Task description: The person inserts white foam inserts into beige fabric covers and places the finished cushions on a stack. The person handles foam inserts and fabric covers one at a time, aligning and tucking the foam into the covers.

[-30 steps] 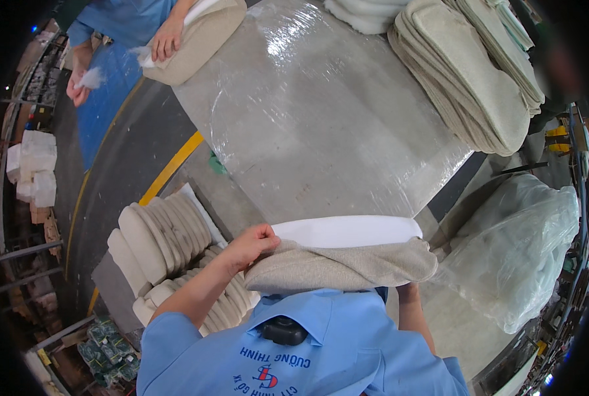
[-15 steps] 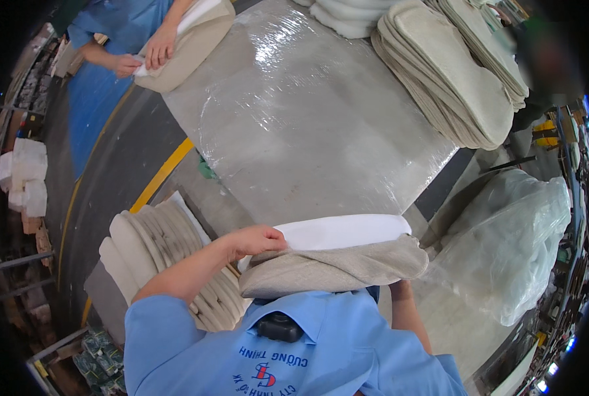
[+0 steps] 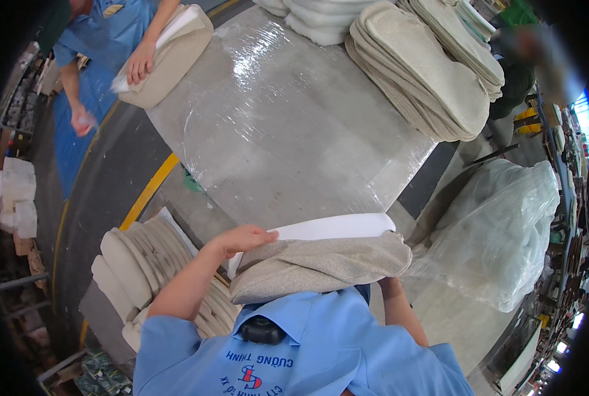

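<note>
Against my body lies a long cushion cover (image 3: 321,264) of beige woven fabric, its far side gaping along its length. A smooth white pad (image 3: 334,226) shows inside that opening. My left hand (image 3: 245,239) is closed at the opening's left end, fingers pressed together on the fabric edge beside the white pad. At the cover's right end, my right hand (image 3: 390,285) reaches up from below; its fingers are hidden behind the fabric, so their grip does not show.
A plastic-wrapped table (image 3: 294,132) stands ahead, bearing stacked beige cushion covers (image 3: 420,72) and white padding (image 3: 327,16). More beige cushions (image 3: 133,264) are piled at left. A clear plastic bag (image 3: 499,231) sits at right. Across the table's left corner, a co-worker (image 3: 119,33) handles another cushion (image 3: 169,66).
My view has shifted slightly. My left hand's fingers lie straighter along the opening. The co-worker's one hand has swung away from their cushion, out and down, with something whitish at its fingers.
</note>
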Demonstrator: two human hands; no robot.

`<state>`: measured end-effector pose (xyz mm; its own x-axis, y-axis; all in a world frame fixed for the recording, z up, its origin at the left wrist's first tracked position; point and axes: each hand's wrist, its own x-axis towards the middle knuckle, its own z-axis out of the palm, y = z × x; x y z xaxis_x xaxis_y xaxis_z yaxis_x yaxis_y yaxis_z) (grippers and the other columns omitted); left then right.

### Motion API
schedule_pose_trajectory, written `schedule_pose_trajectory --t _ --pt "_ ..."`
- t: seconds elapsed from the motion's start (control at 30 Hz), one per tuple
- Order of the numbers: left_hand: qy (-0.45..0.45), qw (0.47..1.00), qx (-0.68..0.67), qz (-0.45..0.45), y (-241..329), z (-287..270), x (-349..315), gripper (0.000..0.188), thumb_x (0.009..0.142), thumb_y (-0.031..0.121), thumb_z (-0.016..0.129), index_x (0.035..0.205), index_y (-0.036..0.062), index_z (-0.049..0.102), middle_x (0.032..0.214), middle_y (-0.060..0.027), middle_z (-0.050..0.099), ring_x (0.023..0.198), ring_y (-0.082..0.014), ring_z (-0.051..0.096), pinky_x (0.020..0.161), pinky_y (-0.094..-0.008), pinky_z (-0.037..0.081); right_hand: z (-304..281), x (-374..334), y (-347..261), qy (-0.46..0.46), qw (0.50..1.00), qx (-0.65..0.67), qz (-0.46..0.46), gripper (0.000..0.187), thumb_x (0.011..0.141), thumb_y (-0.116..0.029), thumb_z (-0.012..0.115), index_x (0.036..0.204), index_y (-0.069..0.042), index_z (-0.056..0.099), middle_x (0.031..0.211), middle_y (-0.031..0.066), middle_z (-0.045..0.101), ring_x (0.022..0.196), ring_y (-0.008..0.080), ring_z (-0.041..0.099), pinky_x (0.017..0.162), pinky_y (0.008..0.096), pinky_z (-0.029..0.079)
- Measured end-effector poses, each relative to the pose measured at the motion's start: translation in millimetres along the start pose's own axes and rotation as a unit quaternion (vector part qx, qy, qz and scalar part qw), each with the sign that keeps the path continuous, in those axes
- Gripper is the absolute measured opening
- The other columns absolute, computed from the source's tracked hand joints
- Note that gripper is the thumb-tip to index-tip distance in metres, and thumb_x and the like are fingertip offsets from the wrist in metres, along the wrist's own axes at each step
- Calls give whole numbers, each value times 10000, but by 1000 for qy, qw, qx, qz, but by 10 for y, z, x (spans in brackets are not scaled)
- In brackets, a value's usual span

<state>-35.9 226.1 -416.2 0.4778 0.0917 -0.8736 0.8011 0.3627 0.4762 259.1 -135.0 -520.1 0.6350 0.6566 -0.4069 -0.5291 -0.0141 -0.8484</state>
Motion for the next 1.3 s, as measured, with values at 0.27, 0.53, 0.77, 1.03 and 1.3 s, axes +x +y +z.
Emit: schedule_pose_trajectory --t 0.27,0.53,0.77,1.03,1.3 --pt "83 957 -227 161 44 259 244 354 1070 325 680 1163 -8 756 1045 -51 750 946 -150 677 842 -328 551 -39 -10 42 -20 999 -26 -31 603 985 -188 784 1525 -71 543 1461 87 630 1313 207 617 1137 391 497" --pt "-64 968 -240 36 150 141 270 308 1044 312 726 1146 24 760 1065 -52 762 986 -157 705 860 -342 580 -67 36 42 -25 996 -56 -58 623 973 -168 801 1530 -77 537 1466 82 627 1322 204 609 1146 388 489" --pt "-148 986 70 44 1032 404 683 238 1022 250 752 1184 77 743 1083 -21 745 933 -96 675 800 -290 568 -2 -17 -3 -26 999 11 -18 604 980 -99 787 1531 -81 539 1470 77 631 1318 194 613 1130 387 507" --pt "-81 968 -152 181 969 536 530 278 1031 294 741 1093 26 702 998 -8 681 885 -106 625 752 -279 540 -113 -59 154 -37 934 340 101 477 1059 -185 689 1510 -90 567 1430 74 656 1274 188 648 1085 397 553" --pt "-102 992 67 0 1207 907 398 398 1058 352 704 1184 -22 764 1036 -96 779 894 -150 706 803 -312 579 270 -413 -82 58 993 97 36 465 1093 -239 642 1522 -83 553 1454 89 640 1291 228 651 1086 413 555"
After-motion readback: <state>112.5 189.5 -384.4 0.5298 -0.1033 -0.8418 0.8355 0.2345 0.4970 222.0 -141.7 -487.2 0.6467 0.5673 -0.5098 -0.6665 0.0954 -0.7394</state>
